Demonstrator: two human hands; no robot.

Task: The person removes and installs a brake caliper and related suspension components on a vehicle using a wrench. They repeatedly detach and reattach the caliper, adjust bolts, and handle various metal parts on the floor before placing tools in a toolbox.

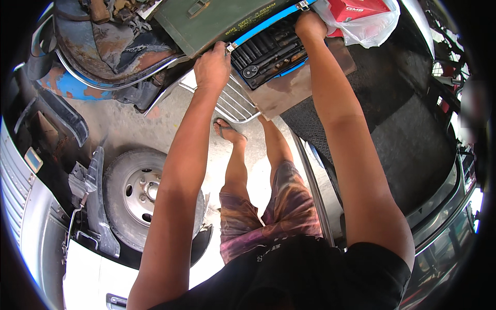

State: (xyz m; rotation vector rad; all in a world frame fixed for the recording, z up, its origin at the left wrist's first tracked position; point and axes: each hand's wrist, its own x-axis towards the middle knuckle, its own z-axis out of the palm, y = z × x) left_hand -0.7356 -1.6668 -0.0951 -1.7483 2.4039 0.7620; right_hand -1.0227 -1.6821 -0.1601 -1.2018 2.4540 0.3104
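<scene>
A socket set case (268, 50) with bright blue edges lies open in front of me. Its black tray carries rows of dark sockets and a ratchet (250, 71). The blue lid edge stands up along the far side, with a metal latch near each end. My left hand (213, 68) is closed on the lid's left end, by the latch. At the right end, my right hand (311, 27) is curled over the case beside the other latch; its fingertips are partly hidden.
The case rests on a brown board (281, 98) beside a white wire rack (235, 102). Behind stands a green metal box (206, 26). A plastic bag with a red box (356, 9) sits right. A wheel (116, 181) and rusty parts (82, 46) are left; a black mat (382, 103) lies right.
</scene>
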